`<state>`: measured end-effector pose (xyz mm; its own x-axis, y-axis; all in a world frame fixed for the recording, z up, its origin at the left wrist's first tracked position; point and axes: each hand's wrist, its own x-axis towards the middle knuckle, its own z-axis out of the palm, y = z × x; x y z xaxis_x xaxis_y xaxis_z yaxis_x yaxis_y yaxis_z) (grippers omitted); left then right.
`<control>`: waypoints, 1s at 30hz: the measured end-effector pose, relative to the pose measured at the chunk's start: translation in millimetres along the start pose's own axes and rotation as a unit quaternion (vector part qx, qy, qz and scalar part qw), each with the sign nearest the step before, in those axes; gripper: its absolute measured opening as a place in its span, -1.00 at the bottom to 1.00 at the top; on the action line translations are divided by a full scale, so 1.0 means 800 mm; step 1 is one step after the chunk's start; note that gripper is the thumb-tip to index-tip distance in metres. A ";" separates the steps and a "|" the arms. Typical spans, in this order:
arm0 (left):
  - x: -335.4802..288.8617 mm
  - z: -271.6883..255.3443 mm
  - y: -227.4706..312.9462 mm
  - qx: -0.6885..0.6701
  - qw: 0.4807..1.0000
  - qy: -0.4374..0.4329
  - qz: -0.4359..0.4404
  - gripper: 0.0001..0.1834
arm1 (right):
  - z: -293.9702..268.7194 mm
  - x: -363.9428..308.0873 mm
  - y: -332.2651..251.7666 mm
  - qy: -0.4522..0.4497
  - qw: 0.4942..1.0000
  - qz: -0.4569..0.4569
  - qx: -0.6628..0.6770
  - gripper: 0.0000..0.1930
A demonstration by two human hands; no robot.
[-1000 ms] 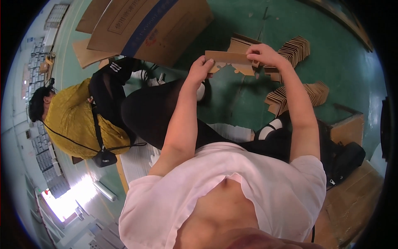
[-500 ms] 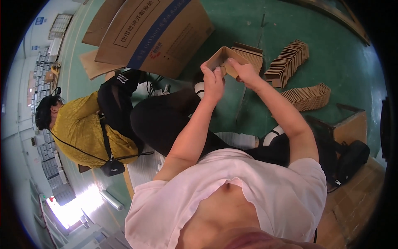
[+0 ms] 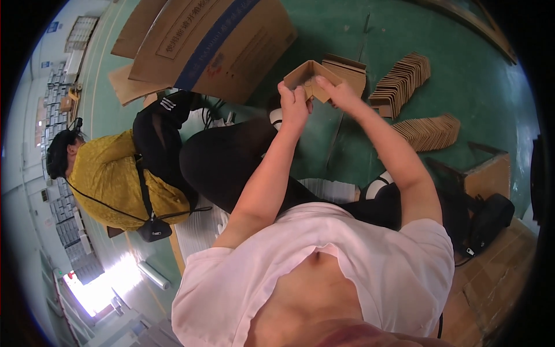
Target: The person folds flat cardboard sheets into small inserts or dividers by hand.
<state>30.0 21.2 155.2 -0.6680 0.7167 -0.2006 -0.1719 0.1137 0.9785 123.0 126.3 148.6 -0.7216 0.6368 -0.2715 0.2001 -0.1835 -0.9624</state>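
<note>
In front of me, between both hands, is a small brown cardboard piece (image 3: 314, 70) bent into an angled, corner-like shape. My left hand (image 3: 295, 106) grips its left panel, fingers curled at the lower edge. On the right panel, my right hand (image 3: 340, 95) has its thumb pressed inside, with the other fingers mostly hidden behind. Just beyond the right hand lies a row of folded cardboard pieces (image 3: 352, 74), partly covered by the held one. Two more nested rows rest on the green floor to the right: a longer upper row (image 3: 403, 82) and a lower row (image 3: 429, 132).
A large cardboard carton (image 3: 231, 52) with a blue stripe stands at the upper left. On the left sits a co-worker in a yellow top (image 3: 124, 179), facing away. A black bag (image 3: 491, 222) rests by cardboard at the right. My bent legs (image 3: 225, 165) lie below my hands.
The held piece's left panel reaches slightly farther left, so its fold looks wider. Both hands keep their grip and have barely moved; the whole view has shifted a little.
</note>
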 end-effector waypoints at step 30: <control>0.005 -0.004 -0.056 0.299 0.950 -0.070 0.060 -0.61 | -0.167 0.008 0.207 0.032 0.848 0.076 -0.523 -0.78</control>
<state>32.3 16.9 110.5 -0.5465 0.8291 -0.1185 0.3697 0.3658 0.8541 239.9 200.4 -13.2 -0.6039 0.7106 -0.3611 0.7906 0.4765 -0.3845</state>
